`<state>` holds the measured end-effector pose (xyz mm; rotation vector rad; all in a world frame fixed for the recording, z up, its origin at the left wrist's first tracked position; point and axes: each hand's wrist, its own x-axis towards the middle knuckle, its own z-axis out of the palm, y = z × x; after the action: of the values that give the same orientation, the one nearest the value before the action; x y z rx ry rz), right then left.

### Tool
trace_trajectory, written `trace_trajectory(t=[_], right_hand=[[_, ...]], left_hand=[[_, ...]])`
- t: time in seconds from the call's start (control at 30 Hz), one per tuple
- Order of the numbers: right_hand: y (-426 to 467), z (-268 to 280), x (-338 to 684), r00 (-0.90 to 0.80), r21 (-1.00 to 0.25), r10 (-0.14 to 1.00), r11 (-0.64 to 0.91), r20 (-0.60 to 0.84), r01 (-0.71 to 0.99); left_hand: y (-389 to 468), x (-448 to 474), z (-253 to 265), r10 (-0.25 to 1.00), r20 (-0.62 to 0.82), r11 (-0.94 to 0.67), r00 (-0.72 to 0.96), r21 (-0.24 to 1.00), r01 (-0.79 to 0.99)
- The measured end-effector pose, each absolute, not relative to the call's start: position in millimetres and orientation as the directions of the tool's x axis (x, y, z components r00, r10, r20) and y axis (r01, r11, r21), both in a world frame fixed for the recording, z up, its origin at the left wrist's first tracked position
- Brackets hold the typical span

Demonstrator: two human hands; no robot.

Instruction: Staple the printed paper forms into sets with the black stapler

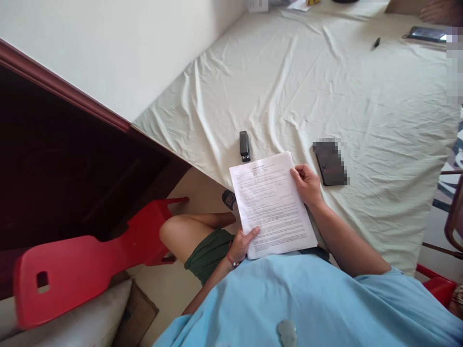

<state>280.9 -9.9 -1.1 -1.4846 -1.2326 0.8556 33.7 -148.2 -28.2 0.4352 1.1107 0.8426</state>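
A thin stack of printed paper sheets [271, 207] lies tilted between my hands, its top end over the table edge and its lower end at my lap. My left hand [243, 245] grips the lower left edge, thumb on top and the other fingers hidden underneath. At the upper right edge my right hand [306, 183] pinches the sheets between thumb and curled fingers. Just beyond the top of the stack stands a black stapler [245, 145], apart from both hands. To the right of my right hand is a dark, partly blurred phone-like object [330, 163].
A wrinkled pale cloth covers the table [238, 82], which meets a white wall [119, 53]. On its far right lie a phone [427, 34] and a small black item [377, 42], near another person's hand [439, 12]. A red plastic chair [72, 260] stands at my left.
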Motion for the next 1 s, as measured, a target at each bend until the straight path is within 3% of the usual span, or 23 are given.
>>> trace_trajectory(t=[0.63,1.0], right_hand=[[-14.7,-1.8,281.5,0.303,-0.932,0.944,0.010,0.128,0.363],[-13.5,-1.8,283.0,0.286,-0.932,0.945,0.048,0.159,0.358]], left_hand=[[-149.2,34.1,-27.6,0.761,-0.590,0.648,0.268,0.679,-0.344],[-151.0,35.1,-31.7,0.785,-0.574,0.620,0.235,0.715,-0.325]])
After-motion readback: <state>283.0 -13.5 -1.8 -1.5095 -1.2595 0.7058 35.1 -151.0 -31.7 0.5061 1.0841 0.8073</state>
